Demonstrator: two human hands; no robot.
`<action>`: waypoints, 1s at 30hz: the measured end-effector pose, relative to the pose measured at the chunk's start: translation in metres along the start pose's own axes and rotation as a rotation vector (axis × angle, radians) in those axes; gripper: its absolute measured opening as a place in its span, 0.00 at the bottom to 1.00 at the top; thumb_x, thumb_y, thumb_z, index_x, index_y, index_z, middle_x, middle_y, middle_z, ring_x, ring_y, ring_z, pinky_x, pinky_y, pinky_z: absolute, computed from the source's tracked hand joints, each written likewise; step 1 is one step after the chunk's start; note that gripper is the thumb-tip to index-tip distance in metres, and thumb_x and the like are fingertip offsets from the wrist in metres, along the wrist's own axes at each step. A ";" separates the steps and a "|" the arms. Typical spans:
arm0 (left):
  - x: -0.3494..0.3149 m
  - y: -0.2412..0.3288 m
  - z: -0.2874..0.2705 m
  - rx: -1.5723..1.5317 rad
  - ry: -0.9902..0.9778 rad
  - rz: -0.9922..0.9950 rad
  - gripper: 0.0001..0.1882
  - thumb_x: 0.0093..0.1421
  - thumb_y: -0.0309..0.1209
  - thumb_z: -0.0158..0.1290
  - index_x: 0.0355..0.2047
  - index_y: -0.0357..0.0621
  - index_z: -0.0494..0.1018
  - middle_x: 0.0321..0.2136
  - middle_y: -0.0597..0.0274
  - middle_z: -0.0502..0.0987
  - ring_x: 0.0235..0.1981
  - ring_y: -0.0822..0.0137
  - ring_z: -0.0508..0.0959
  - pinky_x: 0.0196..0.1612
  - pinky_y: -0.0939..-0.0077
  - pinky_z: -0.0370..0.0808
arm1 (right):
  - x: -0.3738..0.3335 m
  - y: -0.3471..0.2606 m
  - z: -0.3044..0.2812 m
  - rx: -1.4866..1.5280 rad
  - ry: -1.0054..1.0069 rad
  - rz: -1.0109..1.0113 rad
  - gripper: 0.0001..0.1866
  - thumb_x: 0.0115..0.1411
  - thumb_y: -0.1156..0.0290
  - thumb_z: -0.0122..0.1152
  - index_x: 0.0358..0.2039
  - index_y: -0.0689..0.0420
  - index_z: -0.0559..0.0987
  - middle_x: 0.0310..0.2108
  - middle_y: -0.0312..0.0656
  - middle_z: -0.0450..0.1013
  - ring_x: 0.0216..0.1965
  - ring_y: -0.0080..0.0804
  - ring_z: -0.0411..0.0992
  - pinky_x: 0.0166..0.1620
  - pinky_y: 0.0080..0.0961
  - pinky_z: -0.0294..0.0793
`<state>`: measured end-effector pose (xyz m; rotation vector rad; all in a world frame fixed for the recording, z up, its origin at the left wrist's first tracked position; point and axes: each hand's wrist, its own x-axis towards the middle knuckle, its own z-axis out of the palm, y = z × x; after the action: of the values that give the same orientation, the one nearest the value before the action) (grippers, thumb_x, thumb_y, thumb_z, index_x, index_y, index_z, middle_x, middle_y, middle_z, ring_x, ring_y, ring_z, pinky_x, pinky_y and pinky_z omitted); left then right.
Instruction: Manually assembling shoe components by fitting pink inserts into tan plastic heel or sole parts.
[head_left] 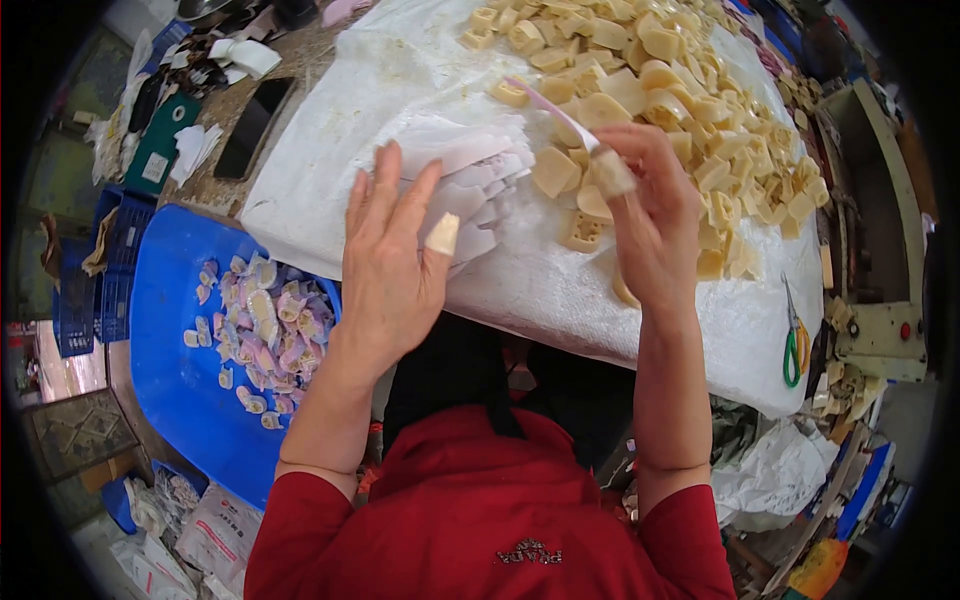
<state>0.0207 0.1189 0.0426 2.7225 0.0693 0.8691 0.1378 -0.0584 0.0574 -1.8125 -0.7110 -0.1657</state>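
Observation:
My left hand (385,265) lies with its fingers spread over a fanned pile of thin, pale white-lilac strips (480,190) on the white woven sheet (560,300). A beige covering wraps its thumb. Between thumb and fingers, my right hand (655,215) pinches one narrow pale strip (560,115) with a pinkish end, raised above the sheet; its thumb too has a beige covering. Just beyond that hand spreads a large heap of small cream-coloured moulded pieces (660,90). A few loose cream pieces (555,172) lie between the strips and my right hand.
At the left, below the table edge, stands a blue basin (165,340) holding several cream pieces wrapped in lilac (270,320). Green-handled scissors (796,350) lie near the sheet's right edge. A dark phone (253,130) rests on the table at upper left, near a blue crate (115,265).

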 end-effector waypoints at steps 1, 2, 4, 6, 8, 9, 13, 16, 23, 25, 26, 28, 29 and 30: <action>0.003 0.009 -0.001 -0.025 -0.007 0.014 0.18 0.58 0.31 0.46 0.47 0.34 0.71 0.44 0.41 0.73 0.47 0.49 0.72 0.52 0.63 0.66 | -0.009 -0.002 -0.007 -0.032 0.019 -0.080 0.11 0.48 0.81 0.55 0.34 0.57 0.75 0.39 0.43 0.70 0.43 0.40 0.66 0.44 0.31 0.66; 0.005 0.018 -0.001 -0.230 0.008 0.049 0.17 0.60 0.32 0.46 0.45 0.33 0.72 0.40 0.43 0.74 0.42 0.51 0.73 0.50 0.65 0.67 | -0.018 -0.004 -0.013 -0.069 0.037 -0.159 0.12 0.47 0.83 0.55 0.34 0.57 0.75 0.40 0.43 0.70 0.43 0.40 0.67 0.45 0.31 0.66; -0.003 0.034 0.002 -0.447 0.010 0.088 0.16 0.61 0.34 0.46 0.42 0.32 0.73 0.35 0.45 0.75 0.38 0.53 0.74 0.47 0.67 0.68 | -0.040 -0.012 -0.020 -0.195 -0.069 -0.249 0.15 0.44 0.84 0.57 0.34 0.56 0.75 0.41 0.43 0.69 0.44 0.44 0.64 0.46 0.33 0.65; -0.018 0.046 0.012 -1.226 -0.497 -0.432 0.18 0.66 0.37 0.41 0.39 0.33 0.73 0.31 0.54 0.75 0.33 0.65 0.73 0.41 0.74 0.68 | -0.059 -0.014 -0.023 -0.229 -0.188 -0.295 0.15 0.43 0.82 0.61 0.34 0.56 0.75 0.41 0.43 0.68 0.44 0.45 0.64 0.46 0.35 0.65; -0.031 0.053 0.031 -1.438 -0.526 -0.510 0.20 0.67 0.38 0.39 0.39 0.33 0.73 0.32 0.56 0.76 0.34 0.69 0.73 0.39 0.75 0.68 | -0.078 -0.008 -0.031 -0.233 -0.143 -0.217 0.16 0.42 0.81 0.63 0.34 0.56 0.75 0.41 0.44 0.68 0.43 0.45 0.64 0.45 0.36 0.65; -0.034 0.056 0.038 -1.634 -0.540 -0.606 0.21 0.68 0.39 0.37 0.38 0.33 0.72 0.33 0.58 0.76 0.34 0.73 0.73 0.38 0.77 0.68 | -0.087 -0.003 -0.035 -0.219 -0.106 -0.149 0.17 0.41 0.80 0.65 0.34 0.57 0.75 0.41 0.44 0.68 0.43 0.44 0.64 0.45 0.36 0.66; -0.035 0.072 0.056 -1.700 -0.367 -0.591 0.21 0.69 0.39 0.36 0.44 0.31 0.70 0.35 0.56 0.76 0.33 0.73 0.72 0.37 0.77 0.68 | -0.111 0.028 -0.057 -0.561 -0.002 0.020 0.17 0.40 0.77 0.67 0.33 0.59 0.75 0.42 0.45 0.67 0.43 0.45 0.65 0.43 0.35 0.68; -0.032 0.083 0.076 -1.799 -0.408 -0.556 0.24 0.67 0.40 0.36 0.52 0.30 0.64 0.49 0.47 0.71 0.49 0.58 0.73 0.52 0.65 0.67 | -0.117 0.043 -0.052 -0.558 0.020 0.028 0.15 0.41 0.78 0.66 0.32 0.60 0.75 0.42 0.44 0.67 0.43 0.45 0.65 0.43 0.35 0.69; -0.023 0.099 0.098 -1.646 -0.554 -0.482 0.25 0.67 0.39 0.37 0.56 0.28 0.60 0.56 0.50 0.64 0.59 0.59 0.63 0.63 0.62 0.54 | -0.120 0.052 -0.060 -0.452 0.052 0.092 0.14 0.43 0.84 0.59 0.34 0.63 0.74 0.41 0.50 0.66 0.43 0.46 0.68 0.43 0.32 0.72; -0.019 0.104 0.095 -1.618 -0.466 -0.475 0.22 0.67 0.39 0.37 0.51 0.32 0.68 0.46 0.55 0.72 0.48 0.69 0.71 0.54 0.75 0.64 | -0.119 0.052 -0.069 -0.426 0.027 0.073 0.14 0.44 0.84 0.58 0.34 0.62 0.75 0.41 0.50 0.66 0.42 0.46 0.68 0.42 0.31 0.73; -0.018 0.106 0.098 -1.618 -0.461 -0.473 0.22 0.67 0.39 0.37 0.51 0.32 0.68 0.46 0.55 0.72 0.48 0.69 0.71 0.54 0.75 0.64 | -0.118 0.052 -0.076 -0.401 -0.001 0.058 0.14 0.45 0.84 0.58 0.35 0.62 0.75 0.41 0.51 0.66 0.42 0.46 0.69 0.41 0.30 0.73; -0.017 0.107 0.105 -1.590 -0.400 -0.311 0.22 0.67 0.38 0.37 0.52 0.33 0.67 0.46 0.56 0.72 0.49 0.68 0.70 0.55 0.73 0.63 | -0.121 0.049 -0.091 -0.167 0.045 0.166 0.13 0.46 0.83 0.58 0.35 0.62 0.75 0.40 0.50 0.67 0.41 0.46 0.69 0.41 0.29 0.73; -0.018 0.105 0.107 -1.587 -0.394 -0.313 0.22 0.67 0.38 0.37 0.52 0.33 0.67 0.46 0.56 0.72 0.49 0.68 0.70 0.55 0.73 0.63 | -0.121 0.045 -0.096 0.067 0.089 0.274 0.12 0.47 0.82 0.58 0.36 0.61 0.75 0.38 0.50 0.67 0.39 0.46 0.70 0.40 0.29 0.72; -0.019 0.103 0.109 -1.610 -0.404 -0.329 0.22 0.67 0.37 0.37 0.52 0.33 0.67 0.45 0.56 0.73 0.46 0.70 0.71 0.52 0.75 0.65 | -0.118 0.036 -0.100 0.070 0.082 0.271 0.12 0.47 0.82 0.58 0.36 0.61 0.75 0.38 0.50 0.67 0.39 0.46 0.70 0.40 0.29 0.72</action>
<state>0.0633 -0.0095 -0.0240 1.2277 -0.1848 0.0593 0.0847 -0.2007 0.0116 -1.8042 -0.4036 -0.0342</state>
